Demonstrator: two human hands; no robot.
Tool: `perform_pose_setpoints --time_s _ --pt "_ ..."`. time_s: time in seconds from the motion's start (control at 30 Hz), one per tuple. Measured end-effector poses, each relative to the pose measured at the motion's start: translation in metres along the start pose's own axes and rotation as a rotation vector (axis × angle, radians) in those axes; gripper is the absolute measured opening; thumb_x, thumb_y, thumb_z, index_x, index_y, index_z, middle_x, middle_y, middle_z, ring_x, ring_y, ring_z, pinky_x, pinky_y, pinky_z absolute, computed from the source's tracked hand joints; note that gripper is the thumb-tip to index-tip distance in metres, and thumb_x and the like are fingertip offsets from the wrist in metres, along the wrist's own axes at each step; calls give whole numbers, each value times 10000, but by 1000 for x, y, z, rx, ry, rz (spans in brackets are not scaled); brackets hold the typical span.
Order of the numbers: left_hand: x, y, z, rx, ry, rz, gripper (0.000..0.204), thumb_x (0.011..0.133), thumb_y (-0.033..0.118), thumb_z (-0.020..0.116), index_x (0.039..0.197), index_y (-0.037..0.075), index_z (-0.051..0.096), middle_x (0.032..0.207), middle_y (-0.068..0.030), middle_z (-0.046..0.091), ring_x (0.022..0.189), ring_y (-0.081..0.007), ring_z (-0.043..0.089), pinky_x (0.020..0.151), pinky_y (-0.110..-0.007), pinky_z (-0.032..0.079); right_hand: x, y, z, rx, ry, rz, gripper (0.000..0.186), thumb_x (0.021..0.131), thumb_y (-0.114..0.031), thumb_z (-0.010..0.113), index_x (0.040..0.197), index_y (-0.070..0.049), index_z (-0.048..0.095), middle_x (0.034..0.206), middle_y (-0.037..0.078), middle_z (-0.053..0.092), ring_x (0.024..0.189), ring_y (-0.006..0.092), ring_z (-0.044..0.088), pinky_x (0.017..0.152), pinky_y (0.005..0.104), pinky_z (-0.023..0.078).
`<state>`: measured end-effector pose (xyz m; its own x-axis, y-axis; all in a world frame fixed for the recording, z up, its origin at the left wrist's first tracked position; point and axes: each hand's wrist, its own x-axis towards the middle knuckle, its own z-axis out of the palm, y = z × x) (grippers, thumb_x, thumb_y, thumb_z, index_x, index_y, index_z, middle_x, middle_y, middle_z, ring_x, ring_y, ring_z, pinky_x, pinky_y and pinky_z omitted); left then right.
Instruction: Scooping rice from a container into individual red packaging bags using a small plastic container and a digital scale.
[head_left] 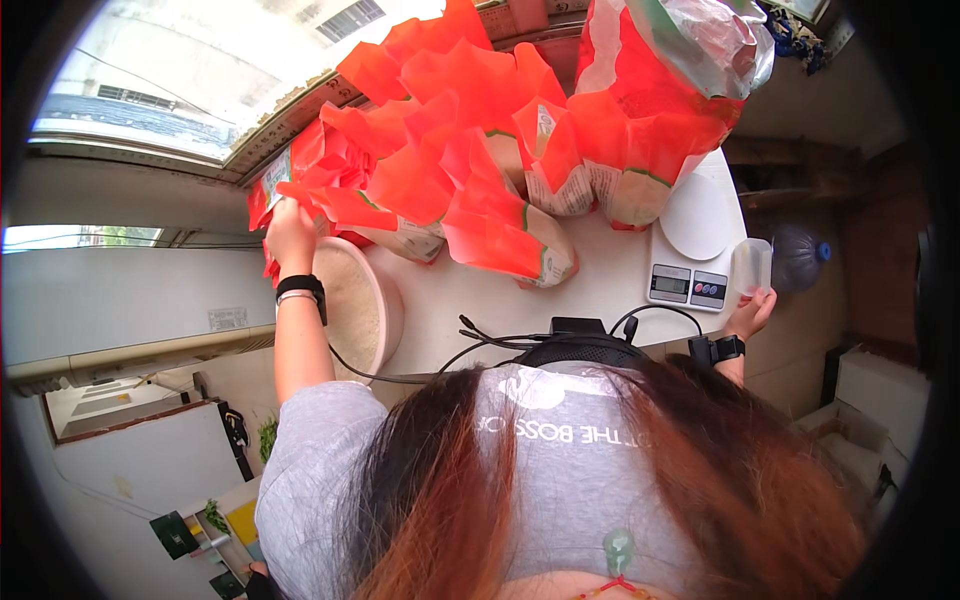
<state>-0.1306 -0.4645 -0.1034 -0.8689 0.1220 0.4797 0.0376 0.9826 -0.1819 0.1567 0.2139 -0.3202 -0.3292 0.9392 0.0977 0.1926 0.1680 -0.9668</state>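
Observation:
My left hand is at the far left of the table, its fingers closed on the edge of a red plastic bag from a pile of flat red bags. Just below that hand stands a round, pale pink tub with a whitish grainy stuff inside. At the table's right edge, my right hand grips a small clear plastic container. Left of it sits a white kitchen scale with a round plate. Several red and beige bags stand open-topped across the table's middle.
A large red and silver sack stands at the back right. Black cables run along the near edge of the white table. A big clear water bottle is on the floor at right. A window lies behind, at left.

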Motion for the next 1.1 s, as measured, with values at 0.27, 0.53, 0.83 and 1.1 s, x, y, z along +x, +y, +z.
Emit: perform_pose_setpoints --time_s 0.27,0.53,0.83,1.1 --pt "-20 -16 -113 -64 592 -398 143 916 134 554 1001 29 601 933 -168 663 849 -393 632 726 -458 504 6 -1 9 45 -42 -41 326 913 -339 553 1018 -32 586 774 3 569 637 90 505 577 249 431" --pt "-73 47 -247 -297 1192 -327 141 900 60 657 987 -5 567 881 -87 609 722 -179 597 678 -307 512 10 4 10 68 -104 -62 393 896 -381 597 1062 -25 608 842 32 642 682 112 577 628 267 479" --pt "-120 127 -282 -823 1311 -82 264 872 -32 657 1110 -10 545 1014 -96 609 864 -177 613 754 -294 551 4 -11 1 29 -123 -103 429 877 -420 621 1052 -29 609 810 39 647 674 129 595 644 282 486" --pt "-161 188 -216 -844 605 -376 228 890 -6 669 1111 -2 612 998 -86 676 852 -140 623 735 -247 509 5 -12 0 86 -200 -83 411 873 -405 642 1051 -36 605 815 37 650 691 120 604 657 281 499"
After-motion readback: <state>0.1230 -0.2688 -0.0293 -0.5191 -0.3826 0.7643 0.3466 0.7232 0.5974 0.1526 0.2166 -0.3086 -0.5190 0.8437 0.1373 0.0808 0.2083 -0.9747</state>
